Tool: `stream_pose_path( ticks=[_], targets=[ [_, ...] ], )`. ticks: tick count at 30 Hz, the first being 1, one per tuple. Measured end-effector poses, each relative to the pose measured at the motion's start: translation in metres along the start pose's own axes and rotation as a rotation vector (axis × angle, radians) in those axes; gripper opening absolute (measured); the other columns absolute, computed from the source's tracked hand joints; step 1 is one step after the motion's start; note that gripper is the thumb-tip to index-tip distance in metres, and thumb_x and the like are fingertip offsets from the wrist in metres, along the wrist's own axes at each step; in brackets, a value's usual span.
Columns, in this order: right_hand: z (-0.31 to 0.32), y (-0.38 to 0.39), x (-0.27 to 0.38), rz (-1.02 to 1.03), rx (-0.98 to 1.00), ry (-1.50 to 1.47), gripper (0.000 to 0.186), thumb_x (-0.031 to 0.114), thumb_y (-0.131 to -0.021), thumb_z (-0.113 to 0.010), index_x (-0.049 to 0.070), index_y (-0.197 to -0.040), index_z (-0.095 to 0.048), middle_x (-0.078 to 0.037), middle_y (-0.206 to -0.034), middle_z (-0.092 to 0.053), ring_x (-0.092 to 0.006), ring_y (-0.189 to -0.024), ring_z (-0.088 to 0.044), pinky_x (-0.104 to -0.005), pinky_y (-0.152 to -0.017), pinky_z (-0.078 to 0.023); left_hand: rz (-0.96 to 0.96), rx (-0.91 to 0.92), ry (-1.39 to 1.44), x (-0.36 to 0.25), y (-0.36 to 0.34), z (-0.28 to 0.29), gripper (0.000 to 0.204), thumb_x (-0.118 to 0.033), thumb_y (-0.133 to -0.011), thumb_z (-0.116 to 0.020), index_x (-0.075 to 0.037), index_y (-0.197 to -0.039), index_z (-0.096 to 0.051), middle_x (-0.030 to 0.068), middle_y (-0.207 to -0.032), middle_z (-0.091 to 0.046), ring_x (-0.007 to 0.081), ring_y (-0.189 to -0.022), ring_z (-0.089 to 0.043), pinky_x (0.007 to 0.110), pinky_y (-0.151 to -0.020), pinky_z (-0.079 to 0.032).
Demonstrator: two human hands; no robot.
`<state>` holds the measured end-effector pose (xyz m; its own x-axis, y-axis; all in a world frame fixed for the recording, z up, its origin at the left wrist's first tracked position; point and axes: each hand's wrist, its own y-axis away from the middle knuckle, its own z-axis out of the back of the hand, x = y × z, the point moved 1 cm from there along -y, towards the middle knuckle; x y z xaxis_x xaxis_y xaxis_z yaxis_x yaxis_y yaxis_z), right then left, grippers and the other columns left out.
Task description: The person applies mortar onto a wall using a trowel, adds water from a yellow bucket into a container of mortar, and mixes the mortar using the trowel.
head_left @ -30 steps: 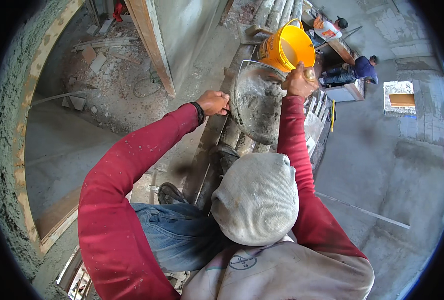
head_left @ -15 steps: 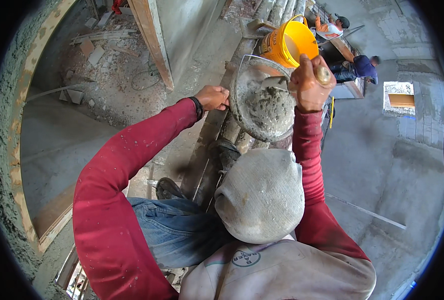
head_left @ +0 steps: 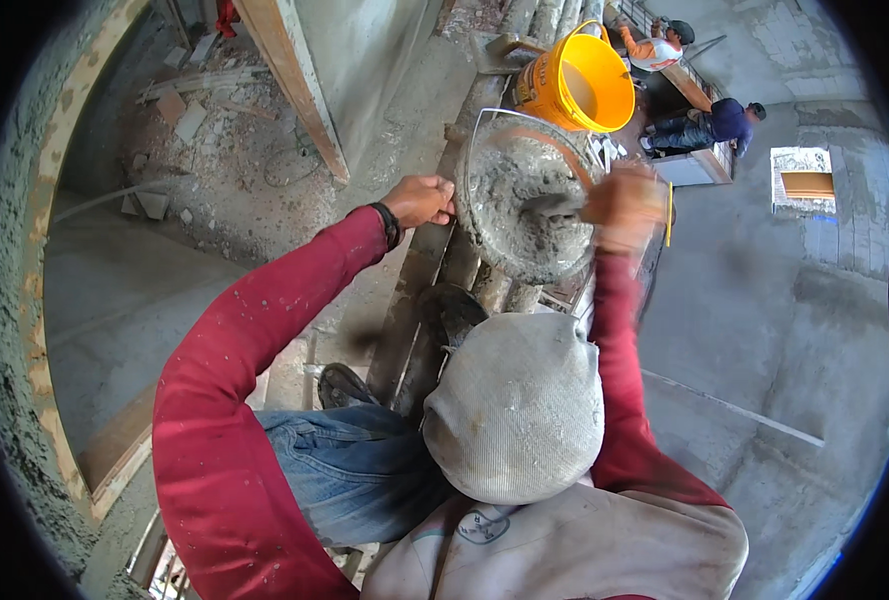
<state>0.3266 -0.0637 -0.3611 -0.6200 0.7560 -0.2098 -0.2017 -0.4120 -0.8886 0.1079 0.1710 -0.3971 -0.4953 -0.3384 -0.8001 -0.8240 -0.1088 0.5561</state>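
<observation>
A mortar-smeared bucket (head_left: 473,235) stands on the wooden planks in front of me, with wet grey mortar (head_left: 515,190) inside and a thin wire handle raised. My left hand (head_left: 420,202) is closed at the bucket's left rim, its fingertips gripping the edge. Blurred by motion, my right hand (head_left: 625,208) is over the bucket's right side, wrapped round a trowel. The trowel's blade (head_left: 553,205) is dipped into the mortar; its handle is hidden by the hand.
A yellow bucket (head_left: 620,95) stands just beyond the mortar bucket on the planks (head_left: 405,300). Two people (head_left: 730,125) (head_left: 655,48) work farther off at the right. Rubble (head_left: 215,150) lies on the floor at left, beside a wooden post (head_left: 295,90).
My right hand has come down slightly, and the trowel blade, earlier tipped up at the far side of the bucket, now sits in the mortar. My left hand stays at the rim.
</observation>
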Motion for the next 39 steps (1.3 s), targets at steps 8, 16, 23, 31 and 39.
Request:
stream_pose_path(
  ticks=[8,16,23,31,39],
  targets=[
    [0.033,-0.136,0.08,-0.348,0.16,-0.801,0.012,0.012,-0.082,-0.058,0.005,-0.072,-0.056,0.0,-0.054,-0.046,-0.0118,-0.043,-0.047,-0.0286,-0.04,-0.038,0.07,-0.01,-0.087,-0.003,0.022,0.011,0.03,-0.043,-0.092,-0.048,-0.017,-0.106,-0.057,-0.0047,-0.095,-0.058,0.0097,-0.084,-0.056,0.032,-0.07,-0.034],
    [-0.006,-0.078,0.127,-0.73,0.463,-0.982,0.015,0.013,-0.086,-0.05,0.006,-0.072,-0.051,-0.003,-0.059,-0.051,-0.0142,-0.056,-0.053,-0.0253,-0.05,-0.041,0.025,0.012,-0.133,0.007,0.005,0.014,0.028,-0.04,-0.094,-0.046,-0.015,-0.101,-0.058,-0.0042,-0.093,-0.058,0.0096,-0.083,-0.055,0.033,-0.073,-0.036],
    [0.033,-0.097,0.089,-0.788,0.928,-1.892,0.017,0.001,-0.077,-0.049,0.004,-0.063,-0.041,-0.001,-0.052,-0.043,-0.0095,-0.043,-0.04,-0.0253,-0.041,-0.032,0.112,0.009,-0.162,0.009,0.017,0.005,0.024,-0.028,-0.094,-0.049,-0.007,-0.094,-0.06,0.0003,-0.091,-0.06,0.0091,-0.083,-0.054,0.025,-0.074,-0.043],
    [0.097,-0.177,0.032,-0.717,0.455,-2.039,0.024,0.017,-0.089,-0.046,0.01,-0.071,-0.033,0.001,-0.051,-0.032,-0.0069,-0.04,-0.029,-0.0246,-0.035,-0.026,-0.044,0.012,-0.169,0.009,0.017,0.005,0.021,-0.026,-0.094,-0.047,-0.012,-0.081,-0.057,-0.0048,-0.082,-0.056,0.0068,-0.073,-0.045,0.023,-0.065,-0.033],
    [0.047,-0.116,0.091,0.21,0.12,-0.55,0.02,0.002,-0.062,-0.067,0.01,-0.079,-0.062,-0.006,-0.064,-0.049,-0.0217,-0.053,-0.051,-0.0326,-0.042,-0.037,-0.067,-0.056,-0.347,-0.024,-0.006,0.024,0.028,-0.024,-0.094,-0.047,-0.01,-0.072,-0.056,-0.0037,-0.077,-0.05,0.0097,-0.084,-0.042,0.026,-0.082,-0.033]
  ],
)
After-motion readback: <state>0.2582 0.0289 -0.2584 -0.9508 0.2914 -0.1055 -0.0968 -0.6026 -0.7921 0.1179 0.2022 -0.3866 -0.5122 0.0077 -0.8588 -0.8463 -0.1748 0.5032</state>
